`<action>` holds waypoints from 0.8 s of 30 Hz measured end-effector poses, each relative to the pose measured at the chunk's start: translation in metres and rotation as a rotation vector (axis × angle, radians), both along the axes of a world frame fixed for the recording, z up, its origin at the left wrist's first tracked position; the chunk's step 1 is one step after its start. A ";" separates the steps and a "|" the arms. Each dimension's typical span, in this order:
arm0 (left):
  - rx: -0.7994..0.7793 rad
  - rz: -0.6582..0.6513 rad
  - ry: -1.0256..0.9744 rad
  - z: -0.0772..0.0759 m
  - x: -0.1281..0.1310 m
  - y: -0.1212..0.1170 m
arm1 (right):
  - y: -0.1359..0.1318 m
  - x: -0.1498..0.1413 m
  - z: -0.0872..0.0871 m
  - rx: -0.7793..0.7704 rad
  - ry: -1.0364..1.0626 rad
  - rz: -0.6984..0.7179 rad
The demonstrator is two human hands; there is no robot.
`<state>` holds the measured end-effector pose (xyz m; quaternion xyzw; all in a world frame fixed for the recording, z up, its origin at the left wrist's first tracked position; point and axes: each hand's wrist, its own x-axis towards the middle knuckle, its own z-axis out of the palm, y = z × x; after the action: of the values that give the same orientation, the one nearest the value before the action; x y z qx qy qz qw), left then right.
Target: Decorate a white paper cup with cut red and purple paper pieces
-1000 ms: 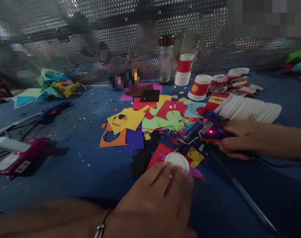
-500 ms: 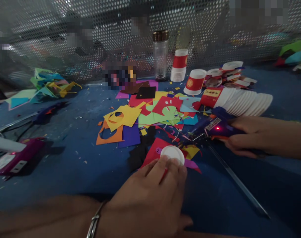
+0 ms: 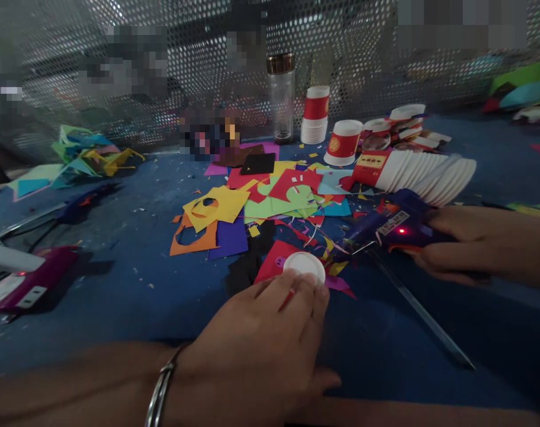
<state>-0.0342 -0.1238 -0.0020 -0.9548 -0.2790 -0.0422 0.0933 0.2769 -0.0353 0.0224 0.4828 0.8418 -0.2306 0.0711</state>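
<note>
Steadying the white disc point(image 3: 304, 265) beside the glue gun point(image 3: 394, 228)

Take the white disc as the middle of your clock face; it sits over the near part of the red paper point(image 3: 267, 268) on the table point(image 3: 132, 296), a little toward 5 o'clock from the centre of your view. Red shows between your fingers below it, but you can't tell from here whether it is the end of a paper cup.

To do this well, hold the disc still and level, with your fingertips at its 6 o'clock edge, well away from the nozzle. Bring the gun in at a low slant from 2 to 3 o'clock, and squeeze the trigger gently so that the glue doesn't run. Mind the yellow scrap point(image 3: 337, 268) at 3 o'clock, which could stick to the tip.

Your left hand point(image 3: 265, 326), reaching in from 7 o'clock, has its fingers close together and bent, gripping the near edge of the disc. Your right hand point(image 3: 470, 243), close to 3 o'clock, is wrapped round the handle of the gun, a finger at the orange trigger; you can't tell whether it is pulled. The nozzle lies just beside the disc, and contact is too dim to judge.
</note>
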 end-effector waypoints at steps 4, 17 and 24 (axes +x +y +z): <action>-0.005 0.012 0.003 0.002 0.001 0.000 | -0.005 -0.003 0.002 0.027 0.029 0.015; -0.040 0.033 -0.039 0.007 0.003 -0.001 | -0.006 0.000 -0.003 0.002 -0.012 -0.064; -0.061 0.042 -0.012 0.010 0.004 -0.001 | -0.013 -0.011 0.004 -0.047 -0.136 -0.208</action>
<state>-0.0303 -0.1251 0.0077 -0.9509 -0.3007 -0.0373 0.0631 0.2654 -0.0479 0.0267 0.5802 0.7747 -0.2234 0.1150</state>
